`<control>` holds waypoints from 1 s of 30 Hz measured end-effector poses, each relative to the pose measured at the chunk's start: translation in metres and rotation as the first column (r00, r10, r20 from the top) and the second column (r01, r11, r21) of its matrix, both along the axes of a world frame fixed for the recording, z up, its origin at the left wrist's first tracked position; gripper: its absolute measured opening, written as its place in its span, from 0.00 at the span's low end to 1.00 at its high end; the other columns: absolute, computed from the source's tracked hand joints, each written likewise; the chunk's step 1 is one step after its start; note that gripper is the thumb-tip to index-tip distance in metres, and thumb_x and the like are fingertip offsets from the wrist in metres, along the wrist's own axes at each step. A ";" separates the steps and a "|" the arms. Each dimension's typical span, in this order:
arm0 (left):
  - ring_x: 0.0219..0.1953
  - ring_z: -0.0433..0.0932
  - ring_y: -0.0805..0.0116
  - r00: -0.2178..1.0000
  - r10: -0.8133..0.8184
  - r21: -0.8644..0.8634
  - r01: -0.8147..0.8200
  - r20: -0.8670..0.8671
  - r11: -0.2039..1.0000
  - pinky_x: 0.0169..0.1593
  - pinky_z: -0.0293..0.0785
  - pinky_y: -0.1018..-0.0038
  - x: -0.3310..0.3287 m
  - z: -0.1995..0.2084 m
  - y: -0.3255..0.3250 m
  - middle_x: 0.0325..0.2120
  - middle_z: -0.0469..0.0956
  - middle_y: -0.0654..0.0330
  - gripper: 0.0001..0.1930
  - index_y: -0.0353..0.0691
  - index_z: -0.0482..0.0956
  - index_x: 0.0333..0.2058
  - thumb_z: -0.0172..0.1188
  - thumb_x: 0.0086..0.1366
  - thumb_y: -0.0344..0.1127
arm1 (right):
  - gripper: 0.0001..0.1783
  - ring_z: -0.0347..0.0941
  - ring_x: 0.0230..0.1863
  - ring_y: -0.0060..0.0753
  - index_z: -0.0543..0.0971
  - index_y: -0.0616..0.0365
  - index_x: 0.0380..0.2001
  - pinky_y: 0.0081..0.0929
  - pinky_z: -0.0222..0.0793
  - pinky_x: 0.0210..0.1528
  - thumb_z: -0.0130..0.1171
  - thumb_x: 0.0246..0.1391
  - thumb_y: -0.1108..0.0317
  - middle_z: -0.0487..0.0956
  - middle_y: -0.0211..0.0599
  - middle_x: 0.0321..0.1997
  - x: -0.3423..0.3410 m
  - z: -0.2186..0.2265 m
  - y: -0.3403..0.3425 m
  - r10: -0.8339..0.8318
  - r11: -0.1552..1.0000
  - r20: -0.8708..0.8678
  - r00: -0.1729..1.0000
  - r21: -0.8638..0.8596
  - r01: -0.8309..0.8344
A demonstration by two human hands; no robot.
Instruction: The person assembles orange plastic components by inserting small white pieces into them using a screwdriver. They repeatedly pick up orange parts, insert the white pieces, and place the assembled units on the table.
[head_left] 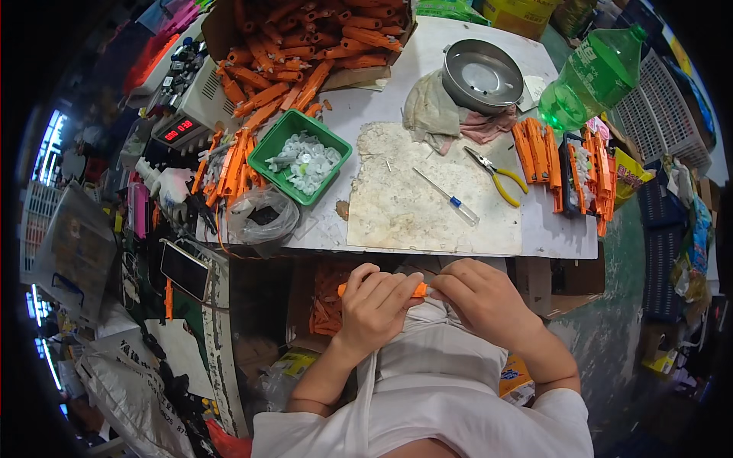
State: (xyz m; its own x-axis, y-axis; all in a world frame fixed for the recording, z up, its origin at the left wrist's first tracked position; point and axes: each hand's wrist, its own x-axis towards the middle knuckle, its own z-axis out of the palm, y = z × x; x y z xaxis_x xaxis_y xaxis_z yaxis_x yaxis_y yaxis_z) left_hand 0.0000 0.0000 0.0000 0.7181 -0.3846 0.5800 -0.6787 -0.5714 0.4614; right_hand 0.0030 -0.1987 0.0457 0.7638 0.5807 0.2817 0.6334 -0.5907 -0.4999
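Note:
Just off the table's front edge, above my lap, my left hand (pixel 372 307) is closed round an orange plastic part (pixel 420 290). Its two ends stick out past my fingers; the middle is hidden. My right hand (pixel 482 299) is beside the part's right end, fingers bent together in a pinch. What they hold, if anything, is too small to make out. On the table ahead lie a screwdriver (pixel 450 200) with a clear and blue handle and yellow-handled pliers (pixel 500 177). A green tray (pixel 258 162) of small whitish plastic pieces stands to the left.
A box of orange parts (pixel 305 42) spills over at the back left. Orange parts (pixel 537 151) stand in a row at right, near a green bottle (pixel 595 76). A metal bowl (pixel 508 99) rests by rags (pixel 429 107). A phone (pixel 185 269) is at left.

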 end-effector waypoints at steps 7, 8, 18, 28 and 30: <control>0.26 0.73 0.65 0.995 -0.080 -0.038 0.078 -0.057 0.996 0.38 0.68 0.69 0.000 0.000 -0.005 0.23 0.74 0.62 0.14 0.35 0.78 0.37 0.64 0.48 0.29 | 0.09 0.67 0.29 0.32 0.73 0.59 0.25 0.26 0.65 0.29 0.57 0.34 0.75 0.68 0.32 0.25 -0.002 0.004 0.001 0.054 0.989 0.161 0.985 -0.141 -0.032; 0.25 0.72 0.65 0.992 -0.104 -0.050 0.101 -0.077 0.994 0.37 0.68 0.69 0.000 0.003 -0.004 0.23 0.74 0.61 0.14 0.35 0.77 0.36 0.64 0.48 0.28 | 0.09 0.67 0.28 0.32 0.72 0.59 0.24 0.26 0.65 0.28 0.57 0.33 0.76 0.68 0.32 0.25 -0.005 0.003 0.002 0.062 0.985 0.204 0.977 -0.172 -0.027; 0.23 0.71 0.61 0.985 -0.100 -0.010 0.100 -0.144 0.995 0.34 0.67 0.68 0.002 0.011 0.000 0.23 0.76 0.60 0.09 0.36 0.78 0.34 0.63 0.51 0.28 | 0.08 0.71 0.29 0.38 0.74 0.57 0.26 0.32 0.67 0.28 0.62 0.38 0.72 0.72 0.36 0.25 0.005 0.000 0.002 -0.006 1.000 -0.196 0.981 0.029 0.012; 0.30 0.71 0.72 0.896 0.071 -0.286 -0.214 -0.437 0.934 0.34 0.66 0.79 0.009 0.002 0.018 0.27 0.76 0.60 0.14 0.35 0.78 0.45 0.59 0.63 0.37 | 0.15 0.68 0.40 0.50 0.72 0.64 0.31 0.40 0.64 0.44 0.63 0.48 0.63 0.71 0.48 0.37 0.099 -0.060 -0.082 -0.583 0.758 0.191 0.790 -0.222 0.613; 0.30 0.70 0.75 0.898 0.043 -0.317 -0.198 -0.437 0.928 0.34 0.65 0.80 0.007 0.001 0.016 0.27 0.76 0.61 0.15 0.36 0.78 0.45 0.59 0.64 0.39 | 0.15 0.67 0.41 0.52 0.71 0.64 0.30 0.42 0.63 0.45 0.61 0.49 0.64 0.70 0.50 0.38 0.102 -0.072 -0.083 -0.539 0.789 0.249 0.805 -0.187 0.586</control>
